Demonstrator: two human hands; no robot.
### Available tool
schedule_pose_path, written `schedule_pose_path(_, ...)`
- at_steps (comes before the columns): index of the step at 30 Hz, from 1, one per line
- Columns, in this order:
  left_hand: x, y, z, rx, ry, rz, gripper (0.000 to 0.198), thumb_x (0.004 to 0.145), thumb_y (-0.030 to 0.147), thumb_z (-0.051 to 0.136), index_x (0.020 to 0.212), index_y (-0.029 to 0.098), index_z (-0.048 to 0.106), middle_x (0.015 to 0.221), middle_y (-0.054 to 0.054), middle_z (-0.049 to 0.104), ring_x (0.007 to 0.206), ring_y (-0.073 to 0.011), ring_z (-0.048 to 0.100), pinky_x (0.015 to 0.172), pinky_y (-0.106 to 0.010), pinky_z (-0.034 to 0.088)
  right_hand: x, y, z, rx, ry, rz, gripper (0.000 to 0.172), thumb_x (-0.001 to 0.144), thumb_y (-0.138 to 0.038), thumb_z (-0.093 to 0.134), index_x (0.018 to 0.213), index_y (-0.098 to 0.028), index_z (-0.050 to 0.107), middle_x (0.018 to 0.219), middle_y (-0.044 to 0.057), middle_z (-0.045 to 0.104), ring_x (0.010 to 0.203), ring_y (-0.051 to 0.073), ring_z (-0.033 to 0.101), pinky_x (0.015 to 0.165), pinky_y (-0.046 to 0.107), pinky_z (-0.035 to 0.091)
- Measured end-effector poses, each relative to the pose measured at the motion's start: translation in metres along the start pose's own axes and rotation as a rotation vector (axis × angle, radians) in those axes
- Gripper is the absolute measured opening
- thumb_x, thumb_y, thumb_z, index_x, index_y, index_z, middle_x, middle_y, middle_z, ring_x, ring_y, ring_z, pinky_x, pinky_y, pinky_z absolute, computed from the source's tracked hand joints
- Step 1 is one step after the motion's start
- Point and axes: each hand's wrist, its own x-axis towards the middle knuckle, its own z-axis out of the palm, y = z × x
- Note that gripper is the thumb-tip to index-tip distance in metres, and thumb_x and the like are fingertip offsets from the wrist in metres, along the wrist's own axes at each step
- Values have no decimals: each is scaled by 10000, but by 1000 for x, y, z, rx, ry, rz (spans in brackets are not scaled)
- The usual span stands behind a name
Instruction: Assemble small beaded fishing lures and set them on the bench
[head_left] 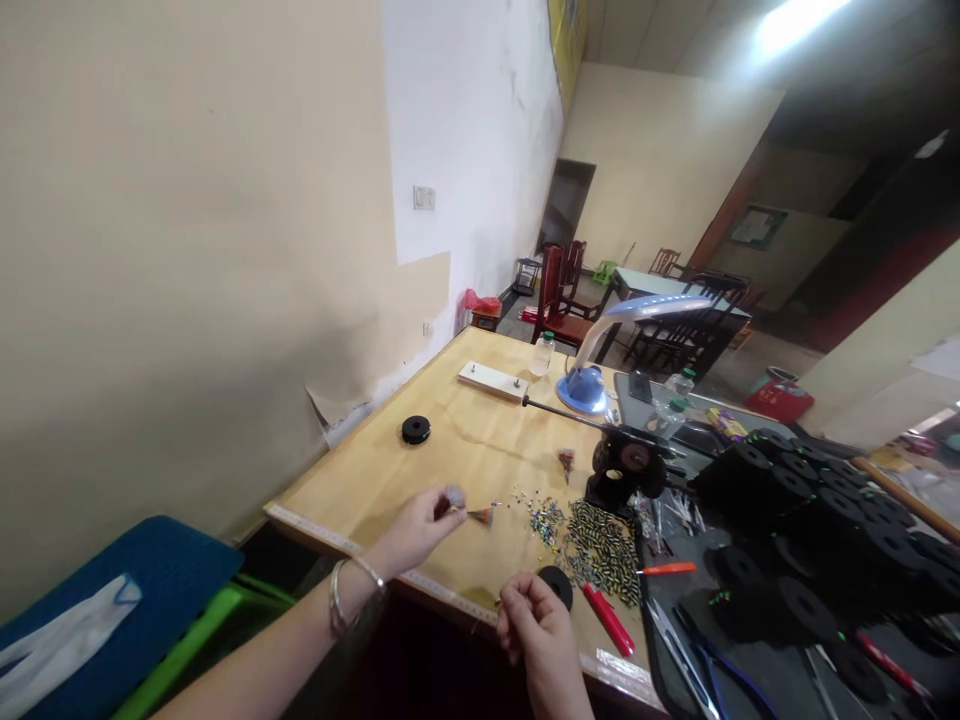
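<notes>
The right hand (pixel 536 625) is curling nearly shut beside a black spool (pixel 556 586), its hold unclear, while the left hand (pixel 415 532) is pinching a small grey piece (pixel 454 497) over the counter (pixel 465 450), near a paper cone (pixel 480 517) and scattered beads (pixel 545 520).

A pale wooden desk (pixel 480 470) holds a round black spool (pixel 415 429) near its left edge. Black-and-gold striped beads (pixel 602 552) lie heaped by the right edge.
</notes>
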Motion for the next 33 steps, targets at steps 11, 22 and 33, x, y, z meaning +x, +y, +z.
schedule_pose_path(11, 63, -5, -8, 296, 52, -20, 158, 682, 47, 577, 748, 164, 660, 853, -103, 700, 944, -271, 609, 844, -347, 414, -7, 5, -19, 315, 139, 36, 328, 631, -415, 827, 743, -174, 634, 987, 109, 718, 775, 187, 640, 446, 172, 402)
schedule_pose_path(22, -58, 36, 82, -760, -349, -182, 311, 743, 381, 686, 919, 153, 567, 744, -27, 649, 535, -111, 567, 427, -181, 338, -11, 7, -16, 377, 200, -18, 319, 600, -420, 840, 697, -176, 658, 1019, 98, 704, 887, 246, 656, 668, 302, 525)
schedule_pose_path(33, -94, 18, 97, -542, -142, -100, 260, 807, 386, 630, 673, 163, 623, 551, 13, 563, 499, -118, 475, 497, -216, 356, -29, 5, -21, 392, 136, 40, 307, 661, -418, 800, 734, -194, 604, 643, 1, 642, 571, 132, 581, 403, 162, 365)
